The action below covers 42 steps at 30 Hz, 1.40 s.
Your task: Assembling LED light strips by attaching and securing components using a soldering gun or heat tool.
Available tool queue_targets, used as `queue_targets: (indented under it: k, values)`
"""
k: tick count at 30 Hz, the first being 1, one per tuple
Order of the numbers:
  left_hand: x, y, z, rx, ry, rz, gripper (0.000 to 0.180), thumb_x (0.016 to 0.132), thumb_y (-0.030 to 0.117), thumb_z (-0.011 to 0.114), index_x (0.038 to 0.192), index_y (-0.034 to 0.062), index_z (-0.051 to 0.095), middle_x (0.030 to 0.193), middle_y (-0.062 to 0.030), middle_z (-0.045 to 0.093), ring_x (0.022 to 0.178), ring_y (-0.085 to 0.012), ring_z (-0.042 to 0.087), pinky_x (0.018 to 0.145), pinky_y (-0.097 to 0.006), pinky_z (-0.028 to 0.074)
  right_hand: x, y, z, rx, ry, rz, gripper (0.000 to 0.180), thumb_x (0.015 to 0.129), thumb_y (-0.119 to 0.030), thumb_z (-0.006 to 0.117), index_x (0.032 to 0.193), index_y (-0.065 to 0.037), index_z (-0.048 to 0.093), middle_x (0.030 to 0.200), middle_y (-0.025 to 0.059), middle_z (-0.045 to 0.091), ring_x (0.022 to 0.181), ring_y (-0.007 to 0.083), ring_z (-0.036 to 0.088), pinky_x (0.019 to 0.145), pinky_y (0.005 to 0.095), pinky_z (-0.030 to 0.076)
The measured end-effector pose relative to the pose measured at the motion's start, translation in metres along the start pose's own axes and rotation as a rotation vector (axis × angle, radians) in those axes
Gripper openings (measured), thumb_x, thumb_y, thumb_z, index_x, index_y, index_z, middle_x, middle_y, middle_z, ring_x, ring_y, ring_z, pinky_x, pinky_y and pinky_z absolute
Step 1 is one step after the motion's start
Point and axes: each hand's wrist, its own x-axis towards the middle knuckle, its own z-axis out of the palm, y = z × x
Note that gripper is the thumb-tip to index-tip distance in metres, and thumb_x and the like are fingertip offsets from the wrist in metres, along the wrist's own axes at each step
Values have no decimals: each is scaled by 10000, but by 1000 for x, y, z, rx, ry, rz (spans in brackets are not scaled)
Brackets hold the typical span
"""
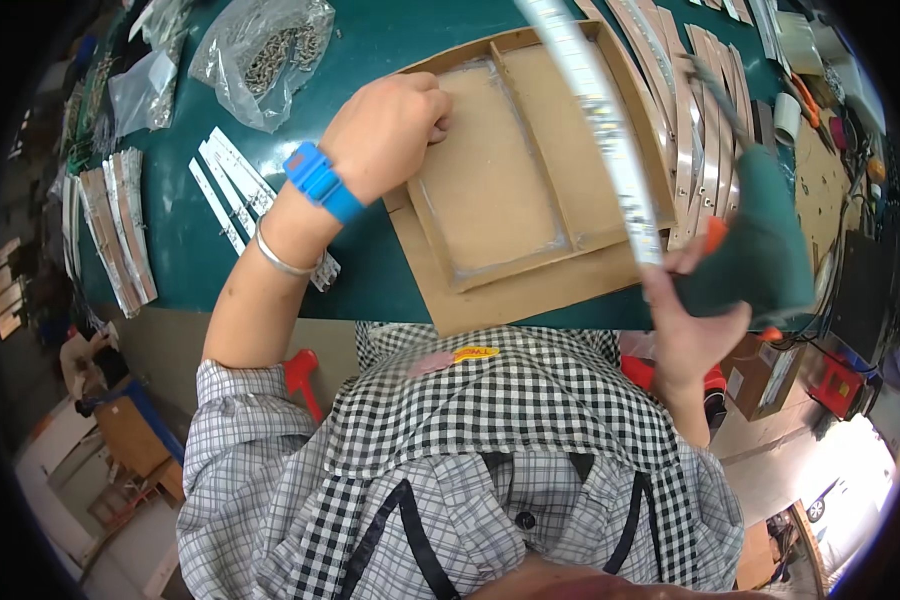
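Several slim brown-and-silver strips (110,230) were stacked side by side at the far left of the dark green tabletop (380,35), perhaps so that they were kept in order. Farther back, small metal pieces (278,58) were contained in a clear plastic bag (255,100), its mouth seemingly left open for easy reach. Nearer, a loose fan of short white strips (240,163) was laid partly beneath the left forearm. The left hand (385,140), banded in blue at the wrist, was rested at the left wall of a shallow brown cardboard tray (490,170), possibly so that it was steadied; its fingers were curled close together, but whether anything was pinched could not be told. The tray, split by a divider, was set upon a flat cardboard sheet (490,300). Above its right compartment a long white strip (610,140) was held aslant, its near end clamped between the thumb and fingers of the right hand (695,330). That hand was overlapped by a blurred dark green power tool (770,235); whether it was also gripped could not be told. Beyond, more brown-and-silver strips were spread.
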Motion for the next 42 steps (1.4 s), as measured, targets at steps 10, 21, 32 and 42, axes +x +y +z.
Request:
queue_targets:
  k: [10,21,32,42]
  values:
    - [-36,45,-29,-381,246,-209,304,733,-43,762,1017,22,673,834,-84,696,772,-171,670,737,-273,527,-8,14,31,-244,-357,-54,642,712,-105,865,1232,26,512,926,68,694,781,154,674,717,277,542]
    - [-34,97,-24,-603,357,-138,541,694,-122,777,1192,1,604,874,-71,708,841,-139,688,798,-268,540,16,-10,30,-290,-425,-84,347,794,33,720,1109,-12,580,897,37,598,813,139,588,742,291,487]
    - [-27,112,-14,-574,321,-28,454,685,-71,798,1105,31,658,874,-79,735,823,-180,733,723,-270,564,26,-16,52,208,-423,131,435,777,146,701,1133,-4,502,906,49,542,847,162,626,738,283,534]
    - [-28,95,-2,-980,246,-111,134,750,-31,796,871,-22,739,824,-81,739,743,-153,700,655,-237,544,27,-12,50,64,-320,156,449,764,110,755,1147,29,536,897,57,615,788,133,656,683,266,549]
